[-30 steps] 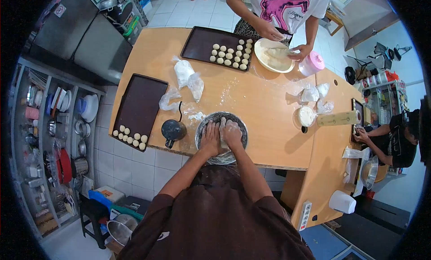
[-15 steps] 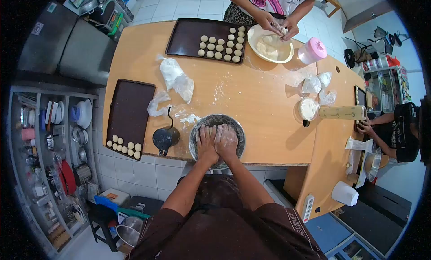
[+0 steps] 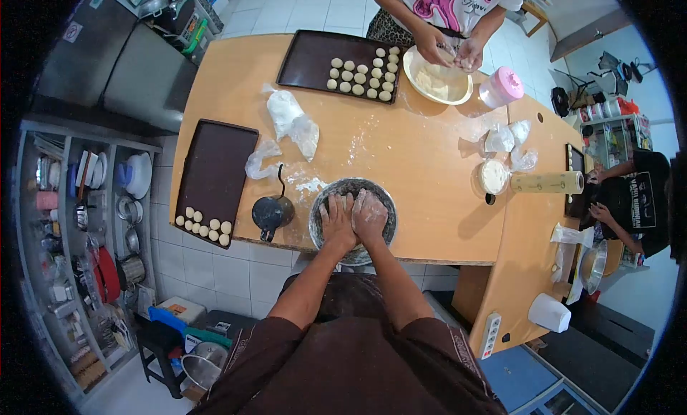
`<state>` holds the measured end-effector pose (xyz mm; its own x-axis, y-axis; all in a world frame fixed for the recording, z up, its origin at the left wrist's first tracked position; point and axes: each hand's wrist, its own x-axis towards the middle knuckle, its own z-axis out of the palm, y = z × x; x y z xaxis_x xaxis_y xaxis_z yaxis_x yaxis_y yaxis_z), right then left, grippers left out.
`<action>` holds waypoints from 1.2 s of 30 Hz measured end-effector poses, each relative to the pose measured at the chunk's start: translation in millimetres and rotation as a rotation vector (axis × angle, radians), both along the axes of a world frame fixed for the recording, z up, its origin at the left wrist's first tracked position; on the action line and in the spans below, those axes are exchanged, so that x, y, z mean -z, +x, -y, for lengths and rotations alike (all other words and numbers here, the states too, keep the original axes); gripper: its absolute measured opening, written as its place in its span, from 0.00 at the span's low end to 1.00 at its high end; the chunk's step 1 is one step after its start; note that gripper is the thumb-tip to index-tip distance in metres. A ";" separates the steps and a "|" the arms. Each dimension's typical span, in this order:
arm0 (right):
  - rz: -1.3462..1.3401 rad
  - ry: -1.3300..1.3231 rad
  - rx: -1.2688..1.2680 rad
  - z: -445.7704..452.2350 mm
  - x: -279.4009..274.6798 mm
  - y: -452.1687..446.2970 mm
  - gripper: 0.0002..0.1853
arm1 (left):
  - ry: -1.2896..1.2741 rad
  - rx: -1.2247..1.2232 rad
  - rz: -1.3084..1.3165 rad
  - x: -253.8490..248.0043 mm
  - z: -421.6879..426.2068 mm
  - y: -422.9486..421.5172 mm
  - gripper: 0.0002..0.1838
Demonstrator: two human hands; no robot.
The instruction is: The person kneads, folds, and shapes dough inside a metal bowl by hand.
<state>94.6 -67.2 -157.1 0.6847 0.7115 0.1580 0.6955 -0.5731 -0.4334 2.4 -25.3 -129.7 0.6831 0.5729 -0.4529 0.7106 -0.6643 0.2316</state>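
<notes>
Both of my hands are inside a round metal bowl (image 3: 388,200) at the near edge of the table, its inner wall coated with pale residue. My left hand (image 3: 338,219) lies flat with its fingers somewhat spread. Beside it, touching, my right hand (image 3: 369,216) is dusted with flour, its fingers bent and pressed together; what lies under it is hidden. A dark pitcher-like container (image 3: 273,213) with a curved handle stands left of the bowl. Spilled flour (image 3: 311,185) lies just behind the bowl, and a plastic bag of white powder (image 3: 286,114) is farther back.
Trays with dough balls lie at the left (image 3: 215,164) and the back (image 3: 308,60). Across the table, a person's hands work over a cream bowl (image 3: 461,98). A pink-lidded jar (image 3: 501,88), white tub (image 3: 494,176) and roll (image 3: 547,182) stand right. Another person is at far right.
My right hand was more closed a second ago, then flatter, and is bent again now. The camera view has shifted. The hands of the person across have moved over their bowl.
</notes>
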 end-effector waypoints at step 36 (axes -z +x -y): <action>-0.236 -0.324 -0.293 38.9 -66.2 -45.9 0.63 | -0.217 -0.057 0.085 -51.9 -3.8 -92.4 0.55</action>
<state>48.7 -106.2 -90.9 0.4387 0.8664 -0.2384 0.7521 -0.4992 -0.4303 -89.9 -21.5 -77.8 0.6932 0.5076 -0.5117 0.7177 -0.5517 0.4250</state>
